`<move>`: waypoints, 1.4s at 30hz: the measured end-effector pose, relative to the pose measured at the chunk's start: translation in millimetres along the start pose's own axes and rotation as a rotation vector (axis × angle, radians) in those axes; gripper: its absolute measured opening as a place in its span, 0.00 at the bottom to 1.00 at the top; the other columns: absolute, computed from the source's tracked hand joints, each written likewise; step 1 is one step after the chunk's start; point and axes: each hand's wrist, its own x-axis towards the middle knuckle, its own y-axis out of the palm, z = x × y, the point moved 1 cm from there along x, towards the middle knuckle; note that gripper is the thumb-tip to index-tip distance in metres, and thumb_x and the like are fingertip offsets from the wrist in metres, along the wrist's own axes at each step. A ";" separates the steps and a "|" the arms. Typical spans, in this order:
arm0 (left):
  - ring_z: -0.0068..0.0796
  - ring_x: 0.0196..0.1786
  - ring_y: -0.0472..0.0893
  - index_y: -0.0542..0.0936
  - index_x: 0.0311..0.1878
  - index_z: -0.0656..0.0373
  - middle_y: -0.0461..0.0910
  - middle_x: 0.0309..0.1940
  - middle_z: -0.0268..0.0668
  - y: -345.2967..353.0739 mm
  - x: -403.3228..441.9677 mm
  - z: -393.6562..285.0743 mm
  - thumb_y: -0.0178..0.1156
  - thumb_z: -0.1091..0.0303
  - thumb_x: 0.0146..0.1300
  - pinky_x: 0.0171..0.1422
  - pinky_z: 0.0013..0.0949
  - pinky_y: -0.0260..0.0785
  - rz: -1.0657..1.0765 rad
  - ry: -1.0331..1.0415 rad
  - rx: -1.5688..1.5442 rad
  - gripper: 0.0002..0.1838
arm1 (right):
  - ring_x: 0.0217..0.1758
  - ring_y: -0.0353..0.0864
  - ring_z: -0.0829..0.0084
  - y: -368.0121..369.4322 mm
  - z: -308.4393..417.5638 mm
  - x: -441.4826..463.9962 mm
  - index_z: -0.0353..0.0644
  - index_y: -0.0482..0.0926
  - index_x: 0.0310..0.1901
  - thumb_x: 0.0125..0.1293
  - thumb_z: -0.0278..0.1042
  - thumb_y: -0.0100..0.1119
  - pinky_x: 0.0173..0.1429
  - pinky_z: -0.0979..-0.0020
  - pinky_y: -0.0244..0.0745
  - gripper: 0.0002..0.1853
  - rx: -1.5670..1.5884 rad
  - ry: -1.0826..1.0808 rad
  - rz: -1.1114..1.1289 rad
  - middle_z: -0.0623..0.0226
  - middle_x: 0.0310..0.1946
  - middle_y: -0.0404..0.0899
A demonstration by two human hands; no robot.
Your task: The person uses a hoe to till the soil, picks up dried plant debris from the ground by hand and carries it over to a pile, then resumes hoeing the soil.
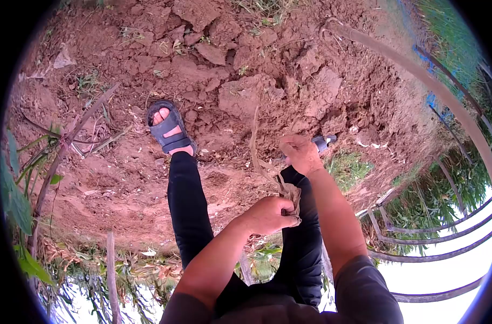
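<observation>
My left hand [267, 216] is closed around a crumpled bundle of brownish strips [292, 201], which look like cloth or dry fibre; I cannot tell which. One long thin strip [254, 137] trails up from the bundle over the soil. My right hand [301, 154] is farther forward, above my right leg and near the sandal, with its fingers curled. Whatever those fingers hold, if anything, is hidden. A dark sandal [167, 128] is on my left foot; part of the right sandal [324, 142] shows behind my right hand.
Rough reddish soil with clods [246, 96] lies ahead. A long curved pole [419, 70] arcs across the right side, with bent poles [435, 254] below it. Leafy stems [41, 200] stand at left, and an upright stick [112, 275] at lower left.
</observation>
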 end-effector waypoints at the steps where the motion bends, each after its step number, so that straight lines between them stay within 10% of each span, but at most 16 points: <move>1: 0.23 0.32 0.78 0.83 0.38 0.63 0.81 0.28 0.34 -0.2 -0.4 1.4 0.70 0.61 0.64 0.40 0.34 0.71 -0.042 -0.053 0.041 0.13 | 0.48 0.86 0.69 0.5 -13.0 0.1 0.34 0.83 0.54 0.70 0.41 0.64 0.54 0.70 0.79 0.19 0.004 0.031 -0.001 0.58 0.45 0.88; 12: 0.31 0.36 0.81 0.83 0.41 0.64 0.79 0.35 0.41 4.3 8.2 4.7 0.72 0.58 0.62 0.43 0.36 0.73 -0.386 0.003 0.100 0.17 | 0.40 0.87 0.73 -35.7 -70.3 -20.6 0.33 0.84 0.55 0.72 0.39 0.60 0.51 0.70 0.81 0.19 0.117 0.220 -0.131 0.62 0.38 0.89; 24: 0.41 0.35 0.79 0.75 0.34 0.64 0.76 0.31 0.44 -3.6 2.4 -3.9 0.64 0.69 0.60 0.41 0.43 0.70 -0.669 0.119 0.040 0.09 | 0.39 0.83 0.79 -25.6 37.1 4.8 0.37 0.83 0.55 0.72 0.36 0.63 0.46 0.75 0.78 0.15 0.183 -0.012 -0.004 0.68 0.40 0.86; 28: 0.30 0.39 0.85 0.81 0.52 0.61 0.86 0.40 0.41 -9.9 -7.3 -7.5 0.59 0.76 0.63 0.48 0.34 0.76 -0.546 0.054 -0.083 0.14 | 0.40 0.83 0.80 -14.8 64.0 19.4 0.38 0.83 0.56 0.72 0.34 0.63 0.48 0.75 0.78 0.15 0.061 -0.102 -0.017 0.68 0.41 0.87; 42: 0.41 0.50 0.85 0.82 0.50 0.59 0.86 0.48 0.44 -21.8 -22.5 -23.3 0.58 0.74 0.63 0.57 0.39 0.75 -0.588 0.122 -0.107 0.13 | 0.44 0.83 0.79 23.4 112.3 -10.2 0.37 0.83 0.56 0.72 0.34 0.62 0.52 0.74 0.78 0.15 0.096 -0.125 0.050 0.67 0.44 0.86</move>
